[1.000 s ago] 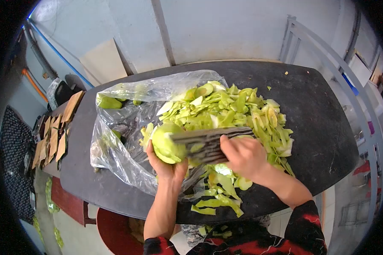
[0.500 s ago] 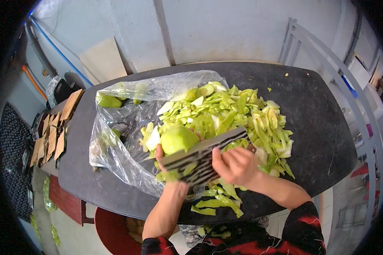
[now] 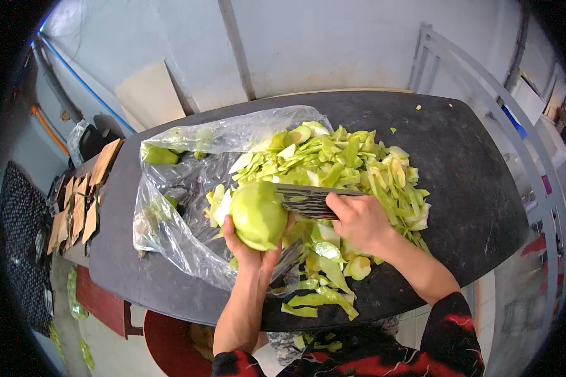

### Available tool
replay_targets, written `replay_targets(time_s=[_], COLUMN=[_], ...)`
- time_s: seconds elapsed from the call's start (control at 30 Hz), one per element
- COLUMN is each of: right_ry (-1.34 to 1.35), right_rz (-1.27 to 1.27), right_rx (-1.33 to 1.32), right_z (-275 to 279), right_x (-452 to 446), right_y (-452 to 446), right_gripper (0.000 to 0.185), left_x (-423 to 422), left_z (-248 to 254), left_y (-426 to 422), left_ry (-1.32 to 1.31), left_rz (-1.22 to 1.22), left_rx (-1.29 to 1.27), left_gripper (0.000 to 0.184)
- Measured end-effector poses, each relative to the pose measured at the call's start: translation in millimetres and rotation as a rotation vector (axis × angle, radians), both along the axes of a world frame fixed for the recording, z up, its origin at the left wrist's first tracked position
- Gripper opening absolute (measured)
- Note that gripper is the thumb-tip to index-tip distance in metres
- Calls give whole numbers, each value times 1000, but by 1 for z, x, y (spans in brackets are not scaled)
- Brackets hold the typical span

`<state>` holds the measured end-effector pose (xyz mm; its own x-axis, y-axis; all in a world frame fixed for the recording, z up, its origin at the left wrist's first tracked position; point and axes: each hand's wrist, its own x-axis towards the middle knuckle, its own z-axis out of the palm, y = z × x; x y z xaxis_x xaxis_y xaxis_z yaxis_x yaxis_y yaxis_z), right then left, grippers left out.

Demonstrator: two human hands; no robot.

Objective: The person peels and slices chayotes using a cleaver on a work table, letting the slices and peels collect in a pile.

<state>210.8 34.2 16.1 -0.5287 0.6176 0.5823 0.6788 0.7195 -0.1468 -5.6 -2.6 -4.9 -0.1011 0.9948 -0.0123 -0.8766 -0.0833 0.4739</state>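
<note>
My left hand (image 3: 253,252) cups a large, rounded green fruit (image 3: 258,213) from below, holding it up over the table. Its surface looks smooth and pale green. In my right hand (image 3: 361,221) is a broad-bladed cleaver (image 3: 307,200), its wide blade pointing left with the tip end at the fruit's right side. Dark streaks and bits of green mark the blade; my fingers hide the handle. Behind and to the right of the fruit spreads a heap of green peelings (image 3: 333,157). More loose strips (image 3: 321,300) lie near the front edge.
A clear plastic bag (image 3: 188,251) lies open on the dark table (image 3: 471,207), with green fruit (image 3: 159,154) inside at the back left. Below the front edge stands a red tub (image 3: 170,345). A grey metal railing (image 3: 484,72) rises at the right. Wooden pieces (image 3: 78,204) sit at left.
The cleaver has swung from a slant across the fruit's front to nearly level at its right side. The fruit has tilted and now shows more of its face.
</note>
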Motion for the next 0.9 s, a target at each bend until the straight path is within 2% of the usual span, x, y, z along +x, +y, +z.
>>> replay_targets(time_s=[0.07,0.13,0.17,0.33,0.43,0.53,0.6,0.73,0.8,0.87,0.9], right_ry=[-34,45,58,58,73,56,40,72,85,94,80], right_rz=[-30,36,52,160,180,143,45,94,100,104,38], right_rx=[-3,40,55,94,114,78,-104,-50,-55,-62,-122], right_z=[6,12,13,26,27,25,12,20,30,28,20], right_x=[2,-3,-6,-12,-12,-11,-7,-7,-8,-7,-5], right_y=[-2,-10,-14,-32,-34,-32,-16,-24,-32,-28,-15], right_gripper=[23,26,29,29,28,27,28,23,23,23,24], left_x=[1,1,0,-6,-5,-7,-11,-5,-10,-8,-9], left_z=[2,3,4,-2,0,0,-6,4,-1,-6,-7], left_y=[0,-2,-1,0,-3,0,2,-1,0,-2,-4], left_ry=[11,13,-13,-12,115,139,131,103,257,241,254], left_rz=[-34,-3,5,-40,-79,-6,-47,-16,-106,-61,-137], left_rx=[30,37,10,41,130,157,162,150,247,196,207], left_gripper=[74,77,84,88,91,92,92,95,96,98,97])
